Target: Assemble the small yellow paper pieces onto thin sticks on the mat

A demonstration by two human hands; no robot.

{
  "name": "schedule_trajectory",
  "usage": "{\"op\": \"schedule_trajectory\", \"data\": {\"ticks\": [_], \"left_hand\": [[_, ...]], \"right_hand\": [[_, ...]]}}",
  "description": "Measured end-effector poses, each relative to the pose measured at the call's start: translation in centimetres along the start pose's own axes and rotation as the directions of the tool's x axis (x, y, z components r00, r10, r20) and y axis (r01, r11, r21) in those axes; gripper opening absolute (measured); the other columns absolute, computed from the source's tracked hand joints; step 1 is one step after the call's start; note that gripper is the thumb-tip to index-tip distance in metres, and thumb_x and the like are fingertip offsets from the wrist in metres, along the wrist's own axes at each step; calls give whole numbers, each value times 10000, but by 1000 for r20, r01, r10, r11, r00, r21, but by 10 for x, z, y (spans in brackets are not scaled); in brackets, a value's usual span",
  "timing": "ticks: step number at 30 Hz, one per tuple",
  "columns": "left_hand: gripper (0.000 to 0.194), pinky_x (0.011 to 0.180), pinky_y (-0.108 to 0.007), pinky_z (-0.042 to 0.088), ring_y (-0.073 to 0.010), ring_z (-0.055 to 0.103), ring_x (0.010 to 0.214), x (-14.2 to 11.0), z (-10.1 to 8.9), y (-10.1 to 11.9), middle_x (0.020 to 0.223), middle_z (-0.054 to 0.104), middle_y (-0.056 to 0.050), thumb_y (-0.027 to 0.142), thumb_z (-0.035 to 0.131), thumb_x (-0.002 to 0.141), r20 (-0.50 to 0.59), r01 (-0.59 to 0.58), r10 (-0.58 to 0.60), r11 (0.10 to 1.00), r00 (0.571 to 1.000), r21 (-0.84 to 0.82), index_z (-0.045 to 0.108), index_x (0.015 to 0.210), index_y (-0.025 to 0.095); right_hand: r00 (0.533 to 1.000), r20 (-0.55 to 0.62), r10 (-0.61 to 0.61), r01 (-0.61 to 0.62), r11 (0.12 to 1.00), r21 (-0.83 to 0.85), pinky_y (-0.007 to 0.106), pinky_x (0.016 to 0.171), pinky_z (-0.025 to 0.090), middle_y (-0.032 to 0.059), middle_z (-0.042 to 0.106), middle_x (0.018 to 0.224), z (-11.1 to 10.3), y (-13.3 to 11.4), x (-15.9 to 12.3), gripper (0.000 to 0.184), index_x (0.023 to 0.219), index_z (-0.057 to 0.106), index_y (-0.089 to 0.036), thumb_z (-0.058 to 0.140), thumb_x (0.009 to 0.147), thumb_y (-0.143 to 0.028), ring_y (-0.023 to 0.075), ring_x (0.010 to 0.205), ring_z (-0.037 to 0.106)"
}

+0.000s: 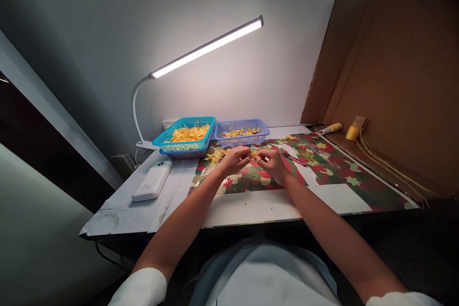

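Observation:
Over the patterned table covering, my left hand and my right hand meet with their fingers closed in a pinch. Between the fingertips is something small and thin; its kind is too small to make out. A bunch of yellow strips with thin stems lies just to the left of my left hand. A slim tool with reddish handles rests to the right of my right hand, partly hidden by it.
A turquoise basket of yellow pieces sits at the back left, beside a blue-violet basket of gold pieces. A white power bank lies left, under a lit desk lamp. Cardboard and yellow thread spools stand right.

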State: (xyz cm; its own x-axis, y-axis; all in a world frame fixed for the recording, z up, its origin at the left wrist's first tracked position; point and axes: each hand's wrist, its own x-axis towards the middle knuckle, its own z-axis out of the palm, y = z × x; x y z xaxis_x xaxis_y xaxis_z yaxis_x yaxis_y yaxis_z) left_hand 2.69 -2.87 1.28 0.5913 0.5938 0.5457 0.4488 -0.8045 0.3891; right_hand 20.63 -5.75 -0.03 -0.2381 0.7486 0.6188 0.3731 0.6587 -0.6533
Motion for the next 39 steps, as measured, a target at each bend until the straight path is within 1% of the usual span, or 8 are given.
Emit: {"op": "schedule_trajectory", "data": {"ticks": [6,8,11,16,19,23,27,39], "left_hand": [[194,567,-225,301,-105,365,605,-1,-3,0,627,412,22,277,436,815,74,92,-81,984,994,-153,447,657,165],[248,561,-224,301,-102,352,600,-1,-3,-1,623,398,22,331,420,837,126,133,-105,961,986,-242,451,658,162],[293,561,-223,308,-101,344,610,-1,-2,-2,643,402,20,399,412,844,174,193,-140,920,975,-340,478,693,157],[307,536,-224,277,-94,303,582,0,3,-6,617,342,35,436,459,807,126,274,-244,866,962,-419,421,660,169],[295,535,-226,274,-94,299,586,2,7,-8,620,334,33,413,461,805,44,261,-269,865,962,-429,401,646,171],[266,560,-229,303,-103,329,616,2,9,-12,646,359,20,382,442,814,-11,231,-260,876,966,-423,400,655,173],[251,586,-235,328,-116,357,638,0,8,-14,661,392,7,383,411,814,14,235,-251,881,968,-410,425,676,173],[259,578,-228,330,-112,367,622,-2,7,-14,642,395,15,358,367,843,-27,164,-181,938,983,-306,427,674,170]], "right_hand": [[996,-54,66,-66,998,-1,250,575,340,-20,492,607,-11,6,3,181,686,542,-188,450,802,-292,121,592,436],[994,37,106,-108,992,62,244,556,340,-23,488,627,-8,8,4,217,729,546,-192,454,826,-363,120,591,429],[982,144,124,-145,978,148,239,519,323,-27,453,601,0,10,5,298,650,493,-194,453,836,-423,111,558,395],[992,23,124,-126,986,111,250,529,330,-22,450,557,8,9,4,324,588,460,-194,448,842,-395,115,547,408],[990,-67,124,-118,989,87,262,540,346,-8,496,555,13,8,3,318,589,483,-193,450,842,-383,124,540,436],[970,-136,201,-169,962,213,269,533,381,10,542,577,26,10,4,334,633,519,-196,452,839,-451,132,535,470],[968,-110,226,-183,932,312,280,573,433,16,566,608,35,16,3,367,678,527,-200,444,834,-522,142,572,516],[968,-105,226,-188,939,289,273,591,407,3,552,596,34,14,-2,363,664,514,-201,414,861,-489,136,573,509]]}}
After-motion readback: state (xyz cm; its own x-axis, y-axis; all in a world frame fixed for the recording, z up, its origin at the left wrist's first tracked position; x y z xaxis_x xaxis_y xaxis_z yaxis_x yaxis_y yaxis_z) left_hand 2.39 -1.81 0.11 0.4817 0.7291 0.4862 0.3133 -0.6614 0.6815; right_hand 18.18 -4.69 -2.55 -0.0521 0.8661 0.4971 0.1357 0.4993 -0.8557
